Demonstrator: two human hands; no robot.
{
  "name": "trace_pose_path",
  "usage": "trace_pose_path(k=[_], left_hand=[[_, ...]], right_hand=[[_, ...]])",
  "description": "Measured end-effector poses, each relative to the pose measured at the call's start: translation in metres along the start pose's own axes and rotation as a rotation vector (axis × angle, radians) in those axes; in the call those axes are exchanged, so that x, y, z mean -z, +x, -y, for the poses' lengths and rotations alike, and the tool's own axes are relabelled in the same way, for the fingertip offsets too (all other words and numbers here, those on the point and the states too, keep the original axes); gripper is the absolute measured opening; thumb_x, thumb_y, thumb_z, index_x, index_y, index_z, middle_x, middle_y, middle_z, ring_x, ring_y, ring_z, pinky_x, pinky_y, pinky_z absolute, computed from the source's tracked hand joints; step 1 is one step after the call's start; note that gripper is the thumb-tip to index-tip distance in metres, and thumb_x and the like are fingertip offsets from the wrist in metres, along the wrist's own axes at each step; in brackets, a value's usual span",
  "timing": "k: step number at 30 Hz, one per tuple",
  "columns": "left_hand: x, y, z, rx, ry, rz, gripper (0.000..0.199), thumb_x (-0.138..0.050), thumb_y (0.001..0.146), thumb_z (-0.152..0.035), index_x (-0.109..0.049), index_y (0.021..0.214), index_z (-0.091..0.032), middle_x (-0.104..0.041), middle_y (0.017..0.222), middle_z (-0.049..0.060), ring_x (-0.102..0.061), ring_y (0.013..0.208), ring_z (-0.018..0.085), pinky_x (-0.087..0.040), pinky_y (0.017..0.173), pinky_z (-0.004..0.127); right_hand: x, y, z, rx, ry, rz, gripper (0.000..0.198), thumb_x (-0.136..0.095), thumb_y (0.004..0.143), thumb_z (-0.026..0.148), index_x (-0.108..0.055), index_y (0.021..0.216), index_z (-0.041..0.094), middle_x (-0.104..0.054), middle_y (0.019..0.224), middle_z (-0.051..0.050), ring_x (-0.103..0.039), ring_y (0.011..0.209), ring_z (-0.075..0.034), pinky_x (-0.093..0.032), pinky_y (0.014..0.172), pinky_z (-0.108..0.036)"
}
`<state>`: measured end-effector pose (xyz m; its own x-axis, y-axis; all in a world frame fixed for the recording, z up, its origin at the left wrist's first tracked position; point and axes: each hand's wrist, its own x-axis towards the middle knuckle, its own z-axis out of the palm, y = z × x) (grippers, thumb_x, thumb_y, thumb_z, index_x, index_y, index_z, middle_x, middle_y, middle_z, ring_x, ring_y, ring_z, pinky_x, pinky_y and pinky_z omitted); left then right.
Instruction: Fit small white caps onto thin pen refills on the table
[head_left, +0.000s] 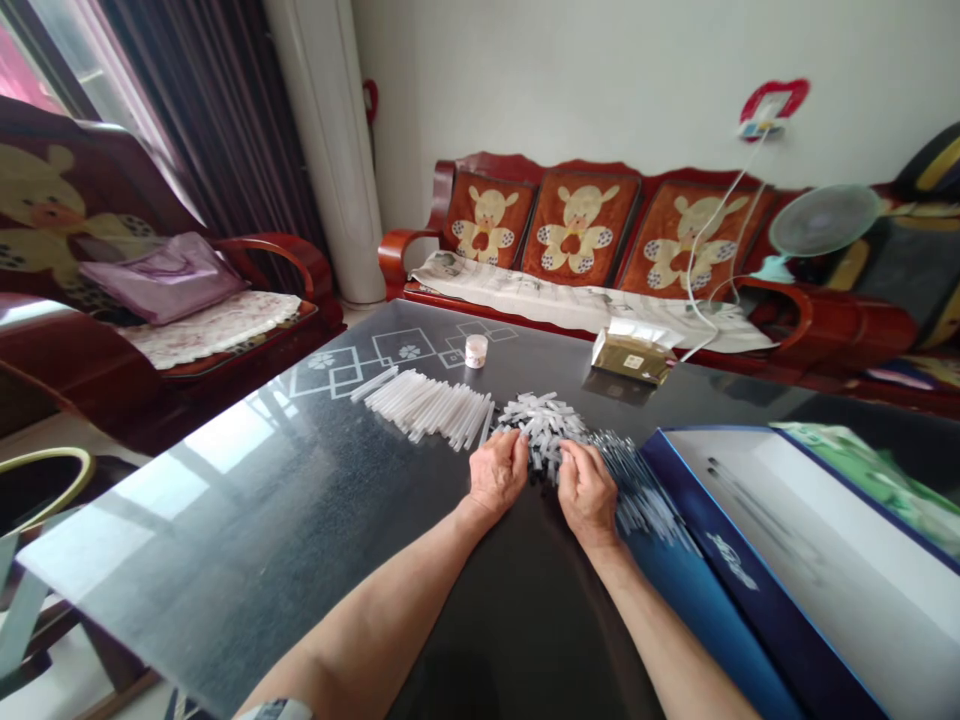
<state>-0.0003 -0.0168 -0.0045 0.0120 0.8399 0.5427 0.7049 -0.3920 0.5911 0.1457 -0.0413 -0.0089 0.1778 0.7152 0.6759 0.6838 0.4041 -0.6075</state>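
My left hand (pixel 498 472) is closed at the near left edge of a heap of short whitish plastic pieces (pixel 541 412), fingers curled and thumb against them. My right hand (pixel 589 492) is closed at the heap's right side, its thumb and finger pinched together. Whatever either pinch holds is too small or hidden to name. To the left lies a row of white translucent tubes (pixel 427 405), side by side. Beyond my right hand, a bundle of thin sticks, dark at one end and clear at the other (pixel 649 500), lies against the blue box.
The dark glossy table (pixel 300 540) carries a small white jar (pixel 475 351) and a tissue pack (pixel 634 354). An open blue box (pixel 757 560) with a white inside holds a few thin sticks on the right. Green packaging (pixel 877 480) lies behind it. A sofa (pixel 510 290) stands beyond.
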Motion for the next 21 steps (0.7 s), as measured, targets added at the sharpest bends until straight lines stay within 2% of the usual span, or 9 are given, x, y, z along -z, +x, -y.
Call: trace_pose_path(k=[8,12,14,16,18,21], left_hand=[[-0.006,-0.006,0.001,-0.029,0.018,-0.104,0.025,-0.045,0.094,-0.022,-0.067,0.107,-0.02,-0.061,0.078,0.004,-0.061,0.071,0.014,-0.049,0.068,0.023],[-0.006,0.005,0.005,-0.012,0.059,-0.109,0.024,-0.048,0.092,-0.021,-0.064,0.111,-0.019,-0.066,0.086,0.005,-0.063,0.077,0.015,-0.05,0.072,0.024],[0.008,0.025,0.017,0.029,0.12,-0.098,0.021,-0.049,0.093,-0.022,-0.064,0.106,-0.018,-0.067,0.091,0.006,-0.063,0.082,0.015,-0.049,0.075,0.024],[0.032,0.054,0.039,0.083,0.228,-0.054,0.023,-0.047,0.095,-0.027,-0.065,0.107,-0.019,-0.068,0.097,0.007,-0.063,0.088,0.016,-0.048,0.078,0.024],[0.063,0.084,0.07,0.193,0.389,0.015,0.028,-0.042,0.097,-0.033,-0.064,0.111,-0.021,-0.067,0.105,0.006,-0.062,0.097,0.017,-0.047,0.084,0.025],[0.107,0.117,0.118,0.3,0.47,0.031,0.031,-0.041,0.096,-0.031,-0.068,0.107,-0.018,-0.066,0.109,0.011,-0.061,0.103,0.022,-0.045,0.089,0.031]], right_hand=[[-0.007,0.0,-0.013,0.205,-0.233,0.001,0.029,-0.038,0.094,0.023,-0.063,0.108,0.016,-0.065,0.101,-0.013,-0.061,0.095,-0.025,-0.05,0.086,-0.039],[-0.006,0.001,-0.013,0.236,-0.267,-0.007,0.027,-0.039,0.094,0.021,-0.062,0.108,0.016,-0.064,0.1,-0.013,-0.061,0.095,-0.024,-0.05,0.086,-0.037],[-0.005,0.001,-0.012,0.24,-0.272,-0.001,0.026,-0.04,0.094,0.02,-0.062,0.107,0.016,-0.064,0.1,-0.013,-0.061,0.095,-0.024,-0.05,0.086,-0.036],[-0.005,0.001,-0.011,0.245,-0.266,-0.008,0.024,-0.041,0.094,0.02,-0.062,0.105,0.016,-0.064,0.099,-0.012,-0.061,0.094,-0.024,-0.051,0.086,-0.036],[-0.006,0.001,-0.011,0.243,-0.254,-0.02,0.023,-0.042,0.093,0.02,-0.061,0.105,0.016,-0.064,0.099,-0.011,-0.062,0.093,-0.024,-0.051,0.085,-0.037],[-0.007,0.001,-0.011,0.237,-0.233,-0.024,0.022,-0.043,0.093,0.02,-0.061,0.105,0.018,-0.064,0.1,-0.011,-0.062,0.094,-0.025,-0.052,0.085,-0.039]])
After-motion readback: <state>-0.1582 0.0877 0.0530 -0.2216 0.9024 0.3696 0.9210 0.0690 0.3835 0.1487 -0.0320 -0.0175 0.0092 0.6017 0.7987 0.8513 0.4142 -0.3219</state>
